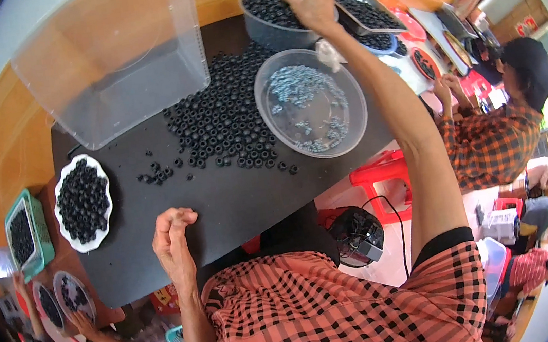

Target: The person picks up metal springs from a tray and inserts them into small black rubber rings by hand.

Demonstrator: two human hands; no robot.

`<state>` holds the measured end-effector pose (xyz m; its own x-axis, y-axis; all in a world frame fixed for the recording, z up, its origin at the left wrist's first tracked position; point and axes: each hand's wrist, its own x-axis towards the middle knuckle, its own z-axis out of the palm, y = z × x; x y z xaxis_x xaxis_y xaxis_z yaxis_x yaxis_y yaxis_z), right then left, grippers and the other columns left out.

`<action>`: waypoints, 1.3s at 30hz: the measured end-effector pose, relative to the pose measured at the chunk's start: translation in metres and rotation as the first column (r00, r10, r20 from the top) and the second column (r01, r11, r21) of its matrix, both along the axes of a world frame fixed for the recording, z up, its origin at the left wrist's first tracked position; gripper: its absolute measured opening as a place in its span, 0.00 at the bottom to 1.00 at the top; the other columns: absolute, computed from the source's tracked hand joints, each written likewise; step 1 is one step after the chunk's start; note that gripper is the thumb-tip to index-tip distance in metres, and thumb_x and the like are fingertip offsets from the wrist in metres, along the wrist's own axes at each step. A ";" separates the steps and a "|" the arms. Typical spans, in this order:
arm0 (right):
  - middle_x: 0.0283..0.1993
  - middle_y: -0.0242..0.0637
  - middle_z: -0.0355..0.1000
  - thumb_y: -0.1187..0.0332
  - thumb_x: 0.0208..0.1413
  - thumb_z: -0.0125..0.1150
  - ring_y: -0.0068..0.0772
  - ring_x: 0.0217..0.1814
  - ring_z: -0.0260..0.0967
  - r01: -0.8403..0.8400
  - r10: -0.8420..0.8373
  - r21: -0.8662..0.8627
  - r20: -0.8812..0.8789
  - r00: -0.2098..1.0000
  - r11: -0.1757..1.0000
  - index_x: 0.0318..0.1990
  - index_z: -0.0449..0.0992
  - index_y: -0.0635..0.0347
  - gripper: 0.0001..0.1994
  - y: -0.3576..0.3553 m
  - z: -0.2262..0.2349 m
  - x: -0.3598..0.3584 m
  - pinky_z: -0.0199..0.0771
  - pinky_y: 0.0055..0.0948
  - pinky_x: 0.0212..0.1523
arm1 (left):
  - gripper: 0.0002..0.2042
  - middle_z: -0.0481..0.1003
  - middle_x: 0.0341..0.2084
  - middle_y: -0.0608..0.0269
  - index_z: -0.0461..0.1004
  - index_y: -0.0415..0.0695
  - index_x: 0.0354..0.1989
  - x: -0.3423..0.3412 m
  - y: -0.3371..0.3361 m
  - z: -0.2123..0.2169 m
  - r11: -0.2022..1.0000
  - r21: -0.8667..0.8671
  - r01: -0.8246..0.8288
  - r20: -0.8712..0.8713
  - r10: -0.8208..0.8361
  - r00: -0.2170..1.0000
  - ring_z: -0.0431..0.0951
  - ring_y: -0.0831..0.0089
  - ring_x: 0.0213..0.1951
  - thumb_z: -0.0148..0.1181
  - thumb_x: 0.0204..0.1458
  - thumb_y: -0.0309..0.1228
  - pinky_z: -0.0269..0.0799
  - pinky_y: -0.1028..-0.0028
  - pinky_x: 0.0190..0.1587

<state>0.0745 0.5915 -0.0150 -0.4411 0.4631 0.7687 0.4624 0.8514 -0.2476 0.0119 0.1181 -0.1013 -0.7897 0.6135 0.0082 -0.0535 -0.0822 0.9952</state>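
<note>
At the lower centre of the frame the person's checked orange-and-black shirt [319, 316] fills the foreground, with both forearms rising from it. The left hand [174, 241] rests at the near edge of the black table mat [236, 196], left of centre, fingers curled loosely inward and thumb against them; nothing can be made out inside it, so whether it grips anything cannot be told. To its left, a scalloped white dish [83, 202] holds black rings, and a green basket [27, 235] of similar parts sits at the far left edge. Beyond the hand, a loose pile of black rings [223, 122] spreads across the mat at centre, with a few strays trailing left. Just right of the pile stands a clear round bowl [310, 103] containing small grey-blue parts. A large clear plastic bin [113, 61] stands tilted at the upper left, its open side toward the pile. The right arm extends straight up the right-centre of the frame, passing beside the clear bowl. The right hand [310, 6] is palm-down at top centre, fingers closed into the black rings heaped in a grey bowl [277, 27]; the fingertips are buried, so the exact hold is hidden. A dark tray [367, 12] of more rings lies just right of that bowl. At right, another person in a checked shirt [493, 144] works at an adjoining table; a red stool [385, 181] stands below the table edge. Two more trays at the lower left are cut off by the dark rim.
</note>
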 end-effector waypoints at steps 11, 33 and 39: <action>0.44 0.50 0.75 0.64 0.48 0.63 0.44 0.48 0.72 -0.455 0.432 -0.267 -0.143 0.890 0.849 0.41 0.80 0.59 0.13 -0.115 0.018 -0.027 0.68 0.51 0.47 | 0.08 0.77 0.31 0.61 0.72 0.38 0.37 -0.004 -0.002 -0.005 0.999 -0.039 0.004 -0.016 -0.005 1.000 0.75 0.77 0.37 0.50 0.59 0.29 0.67 0.76 0.46; 0.34 0.31 0.72 0.70 0.46 0.61 0.35 0.42 0.67 -0.679 0.657 -0.196 0.538 0.529 0.707 0.35 0.79 0.51 0.07 -0.248 -0.076 -0.070 0.60 0.39 0.43 | 0.07 0.75 0.33 0.64 0.72 0.38 0.40 -0.007 -0.008 -0.011 0.992 0.060 0.107 0.036 -0.110 0.993 0.75 0.79 0.39 0.49 0.61 0.27 0.67 0.81 0.41; 0.35 0.31 0.72 0.70 0.45 0.62 0.34 0.41 0.66 -0.694 0.688 -0.231 0.527 0.500 0.682 0.38 0.78 0.54 0.10 -0.266 -0.069 -0.059 0.58 0.36 0.44 | 0.06 0.76 0.33 0.64 0.72 0.39 0.40 -0.006 -0.007 -0.009 0.994 0.053 0.098 0.042 -0.100 0.994 0.75 0.80 0.38 0.49 0.61 0.27 0.66 0.82 0.41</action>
